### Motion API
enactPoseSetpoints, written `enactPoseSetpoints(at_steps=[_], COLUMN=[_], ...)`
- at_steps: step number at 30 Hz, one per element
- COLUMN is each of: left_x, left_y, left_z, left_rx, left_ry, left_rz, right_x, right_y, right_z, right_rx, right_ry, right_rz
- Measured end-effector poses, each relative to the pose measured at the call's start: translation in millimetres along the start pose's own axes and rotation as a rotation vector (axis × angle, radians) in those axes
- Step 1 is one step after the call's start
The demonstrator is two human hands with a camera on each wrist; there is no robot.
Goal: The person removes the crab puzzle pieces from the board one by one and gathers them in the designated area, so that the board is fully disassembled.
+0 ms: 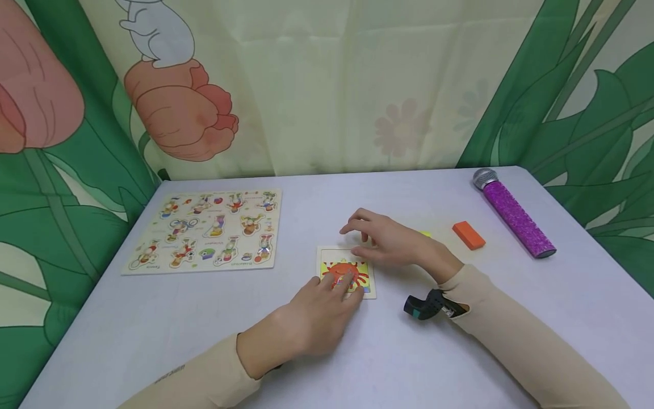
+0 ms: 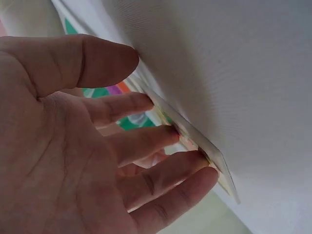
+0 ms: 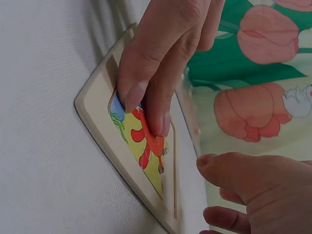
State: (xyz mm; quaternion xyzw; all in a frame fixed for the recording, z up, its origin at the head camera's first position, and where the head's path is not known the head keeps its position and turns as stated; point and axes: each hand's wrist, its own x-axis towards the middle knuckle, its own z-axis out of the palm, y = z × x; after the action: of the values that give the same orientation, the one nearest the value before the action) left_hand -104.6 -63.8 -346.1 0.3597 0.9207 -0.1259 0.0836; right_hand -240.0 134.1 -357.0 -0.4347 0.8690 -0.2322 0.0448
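Note:
A small square puzzle board (image 1: pixel 337 250) with a cream rim lies flat on the white table. Set into it is a red crab picture (image 3: pixel 155 144) on yellow, with blue at one corner. My left hand (image 1: pixel 324 312) rests its fairly straight fingertips on the picture, covering its lower part; the thumb lies off the board's edge in the left wrist view. Over the board's upper right corner hovers my right hand (image 1: pixel 390 238), fingers loosely bent and thumb apart, with nothing held. Behind that hand a yellow piece (image 1: pixel 426 233) is mostly hidden.
An orange block (image 1: pixel 468 235) lies right of my right hand. Beyond it sits a purple glitter microphone (image 1: pixel 518 216) near the table's right edge. At the back left lies a large picture puzzle board (image 1: pixel 204 230). A printed curtain (image 1: pixel 317 85) hangs behind the table.

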Motion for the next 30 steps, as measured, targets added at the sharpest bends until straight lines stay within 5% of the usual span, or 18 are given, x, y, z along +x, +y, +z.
enactPoseSetpoints(at_steps=[30], left_x=[-3.9], left_y=[-10.2], left_z=[4.1], left_rx=[-0.088], left_ry=[-0.026], left_rz=[-0.002], right_x=[27.8], right_y=[-3.9], right_z=[6.5], right_rx=[0.204], right_ry=[-0.147], right_rz=[-0.077])
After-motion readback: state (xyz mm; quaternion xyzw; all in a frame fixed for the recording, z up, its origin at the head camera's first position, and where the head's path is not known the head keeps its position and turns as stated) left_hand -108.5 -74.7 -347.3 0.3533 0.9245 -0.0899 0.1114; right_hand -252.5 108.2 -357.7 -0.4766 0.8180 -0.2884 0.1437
